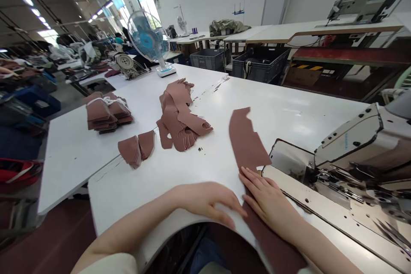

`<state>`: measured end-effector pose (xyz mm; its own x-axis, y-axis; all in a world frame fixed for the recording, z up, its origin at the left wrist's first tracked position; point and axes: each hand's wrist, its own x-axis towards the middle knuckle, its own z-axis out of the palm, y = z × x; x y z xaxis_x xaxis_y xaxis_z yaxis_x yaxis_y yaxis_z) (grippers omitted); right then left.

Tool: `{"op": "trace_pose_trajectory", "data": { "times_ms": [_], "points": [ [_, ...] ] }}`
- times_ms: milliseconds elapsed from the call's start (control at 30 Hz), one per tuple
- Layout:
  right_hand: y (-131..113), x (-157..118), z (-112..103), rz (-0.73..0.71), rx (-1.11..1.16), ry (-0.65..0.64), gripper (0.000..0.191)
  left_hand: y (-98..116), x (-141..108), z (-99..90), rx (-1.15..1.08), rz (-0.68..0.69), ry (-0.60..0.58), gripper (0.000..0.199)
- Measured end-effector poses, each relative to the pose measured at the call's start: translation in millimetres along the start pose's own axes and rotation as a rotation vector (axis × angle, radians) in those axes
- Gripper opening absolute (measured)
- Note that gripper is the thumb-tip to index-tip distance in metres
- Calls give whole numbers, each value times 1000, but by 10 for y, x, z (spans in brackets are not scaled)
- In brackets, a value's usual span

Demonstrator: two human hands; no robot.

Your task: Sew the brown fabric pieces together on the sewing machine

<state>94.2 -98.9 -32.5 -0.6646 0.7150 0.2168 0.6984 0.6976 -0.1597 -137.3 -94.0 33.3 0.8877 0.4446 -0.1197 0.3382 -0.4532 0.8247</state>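
Observation:
A long brown fabric piece (248, 139) with notched edges lies flat on the white table, running down past the table's near edge. Spread flat on its middle is my right hand (271, 203), pressing it with stretched fingers. My left hand (212, 199) curves in from the left, fingers and thumb apart, its fingertips at the piece's left edge. Nothing shows between its fingers. To the right of my right hand stands a sewing machine (349, 171). A loose heap of brown cut pieces (180, 117) lies beyond my left hand, with two small stacks of brown pieces (130, 150) beside it.
Tied brown bundles (107, 113) lie on the table's left part (69, 162). A fan (149, 40) stands at the back. Scissors (393, 235) rest on the machine bed at right. Grey crates (260, 66) and another sewing machine (362, 6) are beyond the table.

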Motion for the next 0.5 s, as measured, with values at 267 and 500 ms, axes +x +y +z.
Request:
{"op": "trace_pose_trajectory", "data": {
  "times_ms": [267,500],
  "points": [
    [289,-229,207,136,-142,217,46,-961,-1538,-877,735,-1008,1008,40],
    [192,-281,56,291,-200,218,41,-1273,-1899,-1083,826,-807,884,19]
  ]
}}
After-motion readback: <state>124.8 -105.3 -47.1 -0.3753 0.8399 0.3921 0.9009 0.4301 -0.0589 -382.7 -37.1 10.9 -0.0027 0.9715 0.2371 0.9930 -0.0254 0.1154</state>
